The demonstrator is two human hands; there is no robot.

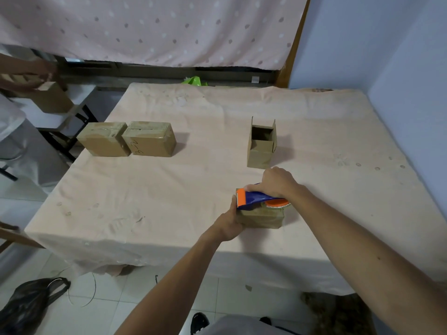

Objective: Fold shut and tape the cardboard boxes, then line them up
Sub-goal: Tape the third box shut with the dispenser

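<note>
A: fingers of the right hand (278, 182) curled round the tape dispenser (254, 200), pressed onto the box (263, 220) top. left hand (229, 223) clamped the box's left end.
B: box location?
A: near-right on the table (169, 189); open box (262, 146) just beyond, two taped boxes (150, 139) far left.
B: handling?
A: probably light, hollow (walls would dent). grip corners, brace against tape pull.

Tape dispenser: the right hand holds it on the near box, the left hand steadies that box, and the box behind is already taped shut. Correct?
Not quite. The head view shows the box behind open, flaps standing up, untaped. The rest holds: the right hand holds the tape dispenser on the near box and the left hand steadies it.
</note>
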